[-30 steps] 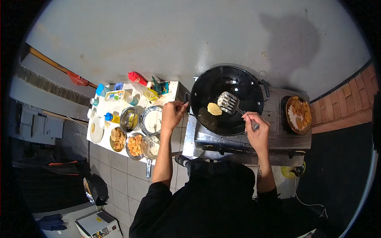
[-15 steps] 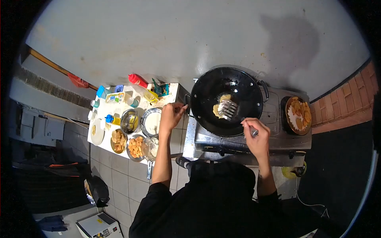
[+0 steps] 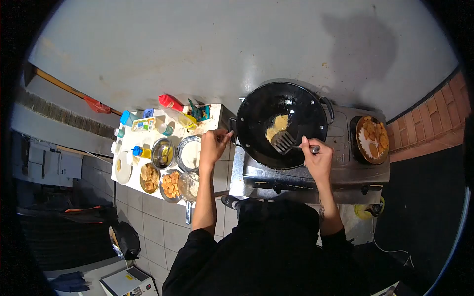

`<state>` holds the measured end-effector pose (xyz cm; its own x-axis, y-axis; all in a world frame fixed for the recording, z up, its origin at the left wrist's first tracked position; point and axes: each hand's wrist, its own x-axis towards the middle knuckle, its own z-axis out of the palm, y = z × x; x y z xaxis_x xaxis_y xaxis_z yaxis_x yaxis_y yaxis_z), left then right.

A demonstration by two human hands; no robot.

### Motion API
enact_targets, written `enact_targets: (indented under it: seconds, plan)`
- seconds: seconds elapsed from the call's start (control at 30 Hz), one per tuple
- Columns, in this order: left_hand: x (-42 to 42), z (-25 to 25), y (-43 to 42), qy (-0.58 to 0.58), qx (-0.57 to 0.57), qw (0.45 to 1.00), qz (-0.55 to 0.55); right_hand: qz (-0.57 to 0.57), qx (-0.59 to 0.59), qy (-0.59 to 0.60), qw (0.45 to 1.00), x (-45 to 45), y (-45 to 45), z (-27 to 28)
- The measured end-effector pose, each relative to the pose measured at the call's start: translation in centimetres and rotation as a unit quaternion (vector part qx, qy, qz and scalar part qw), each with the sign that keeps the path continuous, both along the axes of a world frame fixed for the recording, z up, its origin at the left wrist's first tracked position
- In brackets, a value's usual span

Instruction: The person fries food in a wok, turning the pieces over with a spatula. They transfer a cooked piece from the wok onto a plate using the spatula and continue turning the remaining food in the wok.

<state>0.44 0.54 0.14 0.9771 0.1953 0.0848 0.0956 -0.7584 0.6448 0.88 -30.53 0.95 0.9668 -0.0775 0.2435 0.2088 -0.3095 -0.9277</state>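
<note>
A black wok (image 3: pixel 256 106) sits on the stove with two golden pieces of frying food (image 3: pixel 281 122) near its middle. My left hand (image 3: pixel 215 145) is closed at the wok's left side, its fingertips pinching the loop handle (image 3: pixel 232 129). My right hand (image 3: pixel 317 158) is wrapped round the handle of a slotted spatula (image 3: pixel 283 142). The metal blade lies low in the wok, touching or just beside the nearer piece of food; exact contact cannot be made out.
Right of the wok, a plate of fried pieces (image 3: pixel 367 148) stands on the metal stove (image 3: pixel 340 170). On the left, a white table (image 3: pixel 129 178) carries bowls of food, a strainer (image 3: pixel 188 186), a bowl of white batter or flour (image 3: pixel 190 153) and several bottles. A wall (image 3: pixel 222 54) rises behind.
The spatula has turned so its slotted face shows darker, and it has slid toward me off the food, leaving both pieces more visible. My left hand stays at the wok handle.
</note>
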Motion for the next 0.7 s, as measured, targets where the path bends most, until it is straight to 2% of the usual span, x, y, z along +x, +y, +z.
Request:
enact_targets:
  seconds: [0.1,0.17,0.23,0.33,0.43,0.57,0.7]
  plan:
    - [-0.1,-0.1,0.0,0.004,0.008,1.000,-0.010,-0.014,0.025,-0.018,0.999,0.4,0.9,-0.9]
    - [-0.2,-0.1,-0.2,-0.041,-0.016,0.999,-0.007,-0.028,0.009,-0.034,0.999,0.3,1.2,-0.3]
    - [-0.2,-0.2,-0.1,-0.023,-0.016,1.000,-0.007,-0.022,-0.046,-0.059,0.997,0.6,1.0,-1.0]
    - [-0.4,0.0,0.1,-0.026,-0.014,1.000,-0.003,-0.043,-0.017,-0.069,0.997,0.7,0.7,-0.5]
    - [-0.2,-0.4,0.2,-0.044,-0.025,0.999,-0.004,-0.072,-0.036,-0.064,0.995,1.0,0.6,0.0]
    - [0.0,-0.5,0.5,-0.044,-0.028,0.999,-0.007,-0.033,-0.075,-0.068,0.994,0.7,0.0,-1.2]
    - [-0.1,-0.2,0.4,-0.033,-0.027,0.999,-0.009,-0.063,-0.066,-0.046,0.995,0.9,-0.6,1.0]
